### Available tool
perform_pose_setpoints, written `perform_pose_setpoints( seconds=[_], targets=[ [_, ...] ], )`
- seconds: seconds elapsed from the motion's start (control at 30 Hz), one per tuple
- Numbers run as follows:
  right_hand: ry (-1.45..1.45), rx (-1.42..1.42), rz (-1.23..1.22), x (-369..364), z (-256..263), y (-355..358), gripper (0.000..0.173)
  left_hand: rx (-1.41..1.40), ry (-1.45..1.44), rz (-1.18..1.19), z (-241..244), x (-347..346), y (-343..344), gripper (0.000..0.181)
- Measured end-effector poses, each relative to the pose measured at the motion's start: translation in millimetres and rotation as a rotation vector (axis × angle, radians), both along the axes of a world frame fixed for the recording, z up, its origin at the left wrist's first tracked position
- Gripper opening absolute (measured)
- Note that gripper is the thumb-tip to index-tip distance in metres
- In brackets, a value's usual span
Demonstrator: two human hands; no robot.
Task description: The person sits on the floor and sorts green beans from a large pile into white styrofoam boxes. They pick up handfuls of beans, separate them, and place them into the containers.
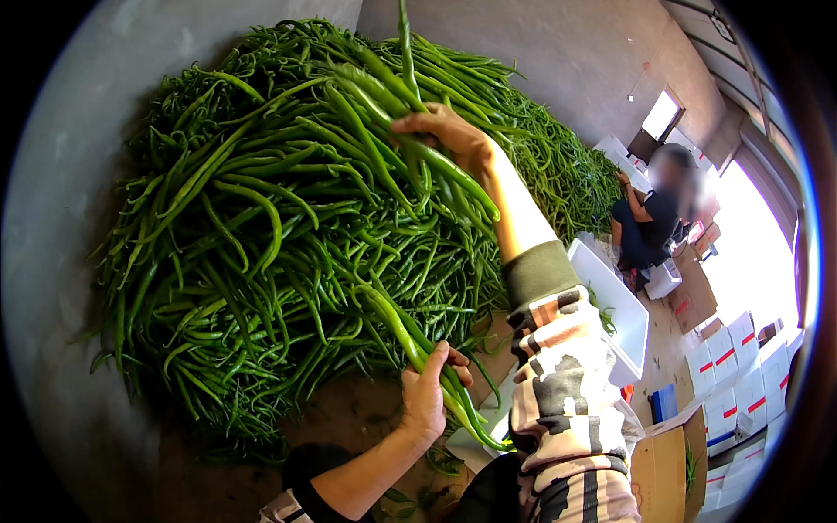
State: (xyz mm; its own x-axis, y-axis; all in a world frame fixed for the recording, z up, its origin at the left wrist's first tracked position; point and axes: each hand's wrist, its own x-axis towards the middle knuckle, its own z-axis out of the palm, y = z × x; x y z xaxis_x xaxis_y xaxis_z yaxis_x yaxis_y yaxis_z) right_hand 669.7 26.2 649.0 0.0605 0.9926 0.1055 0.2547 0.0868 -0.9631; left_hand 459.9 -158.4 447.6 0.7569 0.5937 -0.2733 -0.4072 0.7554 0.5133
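A big heap of long green chili peppers (261, 216) rises in front of me against the wall. My left hand (425, 392) is closed around a small bunch of long peppers (392, 320), low in front of the heap. Farther up, my right hand (451, 134) grips several peppers (373, 91) over the heap's upper part. Some of these point up and away, and one (461, 180) hangs back below the wrist. Motion blurs the bunch in the right hand, so its exact number is unclear.
An open white foam box (621, 327) with some peppers inside stands right of my right sleeve. An open cardboard box (660, 464) is below it. White cartons (739, 366) are stacked at the far right. Another person (647, 216) sits by the heap's far end.
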Motion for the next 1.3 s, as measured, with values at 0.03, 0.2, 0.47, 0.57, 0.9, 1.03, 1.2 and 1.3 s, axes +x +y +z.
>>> perform_pose_setpoints(
  seconds=[0.03,0.2,0.47,0.57,0.9,1.03,1.2,1.3],
  targets=[
    [0.160,0.049,0.039,-10,2,-1,0.022,0.003,-0.017,0.003,1,1,1,0.026],
    [-0.176,-0.044,-0.038,-7,-5,-17,0.033,-0.081,-0.044,0.019,10,1,-5,0.021],
    [0.155,-0.088,0.002,-38,-59,-178,0.043,0.056,-0.030,0.047,-5,-26,1,0.031],
    [0.238,-0.090,-0.173,-52,-83,-254,0.043,0.213,0.214,0.169,-11,-28,3,0.032],
    [0.652,0.024,-0.525,-152,-157,-434,0.043,0.241,0.105,-0.087,5,-97,-60,0.025],
    [0.706,0.020,-0.419,-180,-169,-464,0.043,0.219,0.073,-0.214,-6,-133,-113,0.026],
    [0.676,-0.248,-0.292,-206,-177,-488,0.049,-0.085,-0.226,-0.413,-23,-119,-156,0.051],
    [0.672,-0.438,-0.240,-212,-182,-487,0.050,-0.086,-0.201,-0.490,-49,-121,-153,0.058]
  ],
)
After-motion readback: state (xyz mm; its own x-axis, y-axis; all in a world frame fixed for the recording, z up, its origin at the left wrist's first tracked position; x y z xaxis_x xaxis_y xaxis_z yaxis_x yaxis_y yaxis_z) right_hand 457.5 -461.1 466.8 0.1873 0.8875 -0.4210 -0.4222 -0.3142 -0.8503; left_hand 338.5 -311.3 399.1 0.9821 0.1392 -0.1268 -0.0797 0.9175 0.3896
